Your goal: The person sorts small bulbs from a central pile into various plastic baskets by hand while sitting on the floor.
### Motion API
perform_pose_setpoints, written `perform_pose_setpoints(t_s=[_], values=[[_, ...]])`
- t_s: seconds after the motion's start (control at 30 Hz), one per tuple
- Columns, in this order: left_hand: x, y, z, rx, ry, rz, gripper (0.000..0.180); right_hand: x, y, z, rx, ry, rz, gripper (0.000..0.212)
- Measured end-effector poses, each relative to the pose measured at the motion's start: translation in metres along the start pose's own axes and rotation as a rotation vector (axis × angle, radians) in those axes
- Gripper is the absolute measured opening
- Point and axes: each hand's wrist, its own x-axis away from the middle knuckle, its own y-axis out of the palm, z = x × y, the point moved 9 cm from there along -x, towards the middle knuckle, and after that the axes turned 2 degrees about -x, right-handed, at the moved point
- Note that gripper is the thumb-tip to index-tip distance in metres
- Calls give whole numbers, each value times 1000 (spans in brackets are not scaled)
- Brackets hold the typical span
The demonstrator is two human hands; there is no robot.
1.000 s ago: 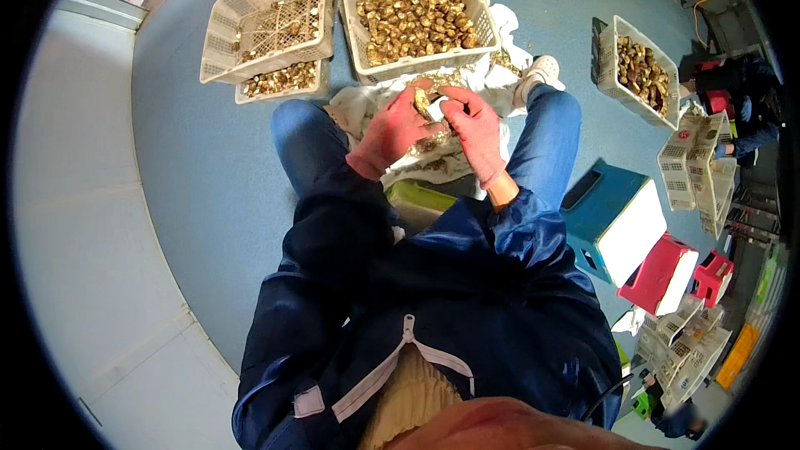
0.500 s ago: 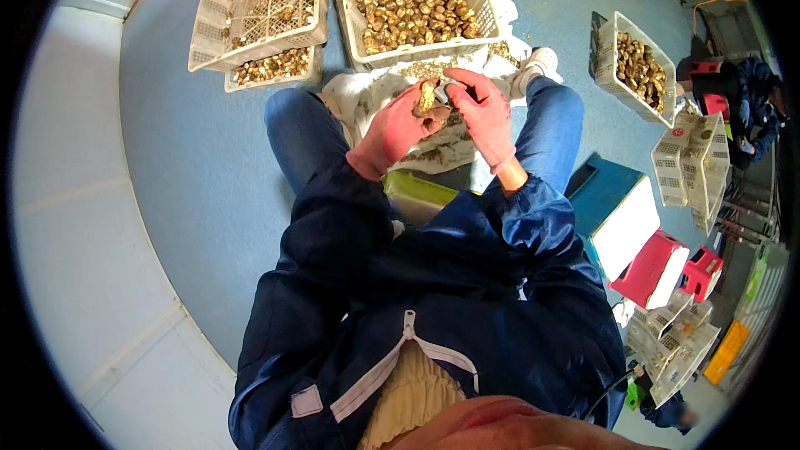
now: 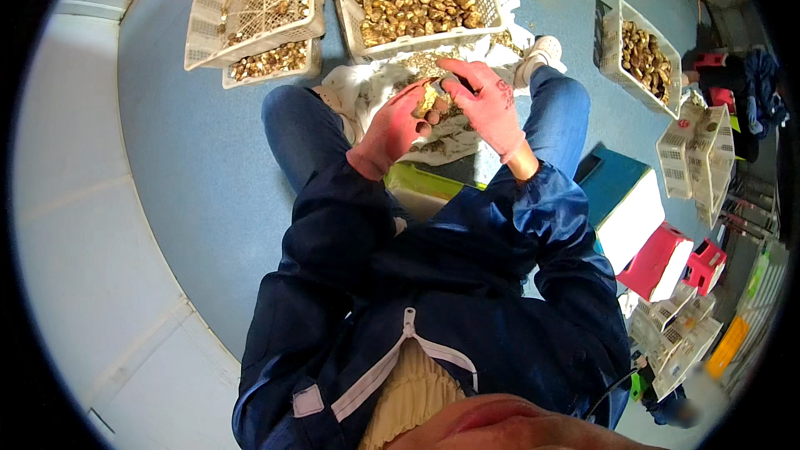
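Pinched in the closed fingers of the left hand (image 3: 398,127) above the lap, a shell (image 3: 428,102) is worked by the curled right hand (image 3: 486,102); a loosened grip could drop it.

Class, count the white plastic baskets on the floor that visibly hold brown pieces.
3: full basket ahead of the gloved hands, basket pair to its left, basket far right. Stacked empty baskets may hide more.

Blue floor (image 3: 192,158) — pale wall (image 3: 75,225)
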Motion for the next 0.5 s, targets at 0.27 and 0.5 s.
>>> perform_pose_setpoints(t_s=[0.27, 0.5], values=[[-1, -8, 9, -335, 150, 37, 45, -4, 0, -2, 26, 6, -3, 25], [-5, -4, -5, -133, 130, 10, 38, -9, -6, 7, 85, 55, 13, 20]])
